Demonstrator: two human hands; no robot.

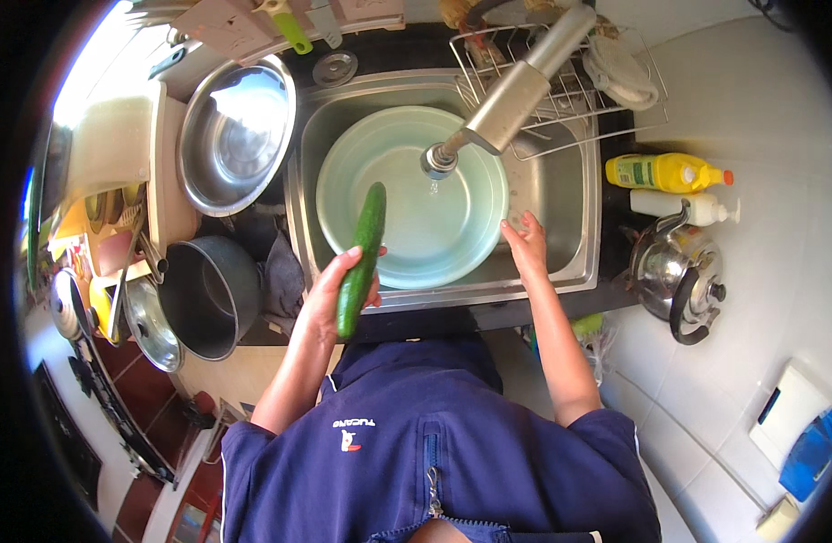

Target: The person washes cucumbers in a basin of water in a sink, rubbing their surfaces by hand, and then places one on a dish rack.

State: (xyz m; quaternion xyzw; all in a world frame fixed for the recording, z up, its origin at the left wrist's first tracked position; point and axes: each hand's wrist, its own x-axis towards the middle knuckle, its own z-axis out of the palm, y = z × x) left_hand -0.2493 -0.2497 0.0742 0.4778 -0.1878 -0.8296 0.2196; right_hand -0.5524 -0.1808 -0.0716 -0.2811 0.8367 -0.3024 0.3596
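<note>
My left hand (330, 288) is closed round a long green cucumber (365, 253), held upright and slightly tilted over the near left rim of a pale green basin (336, 149). The basin sits inside a steel sink (570, 231) and looks to have clear water in it. My right hand (527, 246) is empty, its fingers apart, beside the basin's right rim; I cannot tell whether a fingertip touches it. Above the basin reaches a metal faucet (515, 100), with its spout end (439, 161) over the basin.
Left of the sink are a shiny steel bowl (237, 136), a dark pot (208, 299) and a glass lid (152, 326). A wire rack (561, 113) spans the sink's far right. To the right stand a yellow bottle (665, 173), a white bottle (683, 207) and a steel kettle (674, 267).
</note>
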